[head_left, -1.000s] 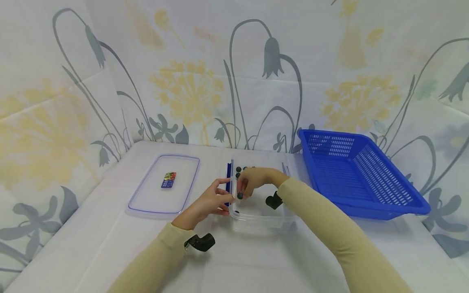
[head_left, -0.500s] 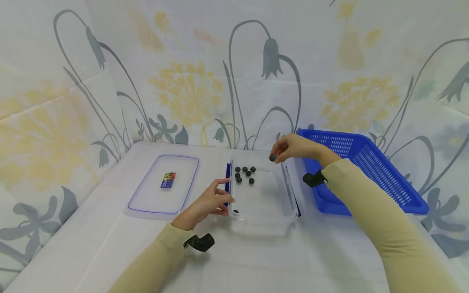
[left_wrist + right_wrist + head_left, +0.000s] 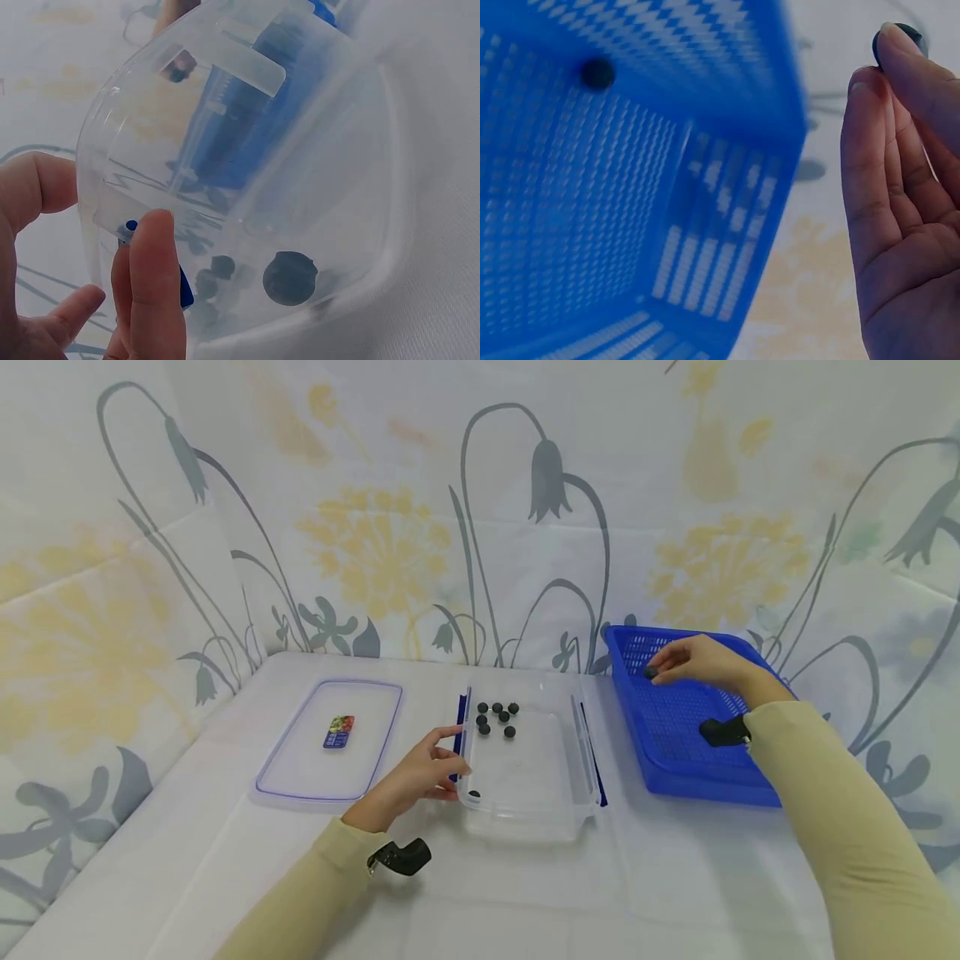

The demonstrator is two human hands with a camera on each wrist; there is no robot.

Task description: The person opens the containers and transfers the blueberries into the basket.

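My right hand (image 3: 708, 664) is over the blue plastic basket (image 3: 651, 768), pinching a small dark ball like a blueberry (image 3: 650, 672) between thumb and fingertips. The right wrist view shows this pinched ball (image 3: 900, 45) near the basket's rim, and another dark ball (image 3: 598, 74) inside the basket. With thumb over the rim and fingers along the outer side, my left hand (image 3: 420, 770) holds the clear plastic container (image 3: 521, 814) by its left edge. Several dark balls (image 3: 510, 732) cluster at its far left; a single ball (image 3: 474, 794) sits in the near left corner.
To the left lies a clear lid (image 3: 300, 777) with a blue seal and a colourful label (image 3: 339, 732). Blue latches (image 3: 597, 777) hang off the container's sides. A flowered cloth (image 3: 405, 460) stands behind the white-covered table (image 3: 480, 910).
My right hand has lifted a dark ball out of the clear container and carried it right, over the blue basket. My left hand has stayed at the container's left edge.
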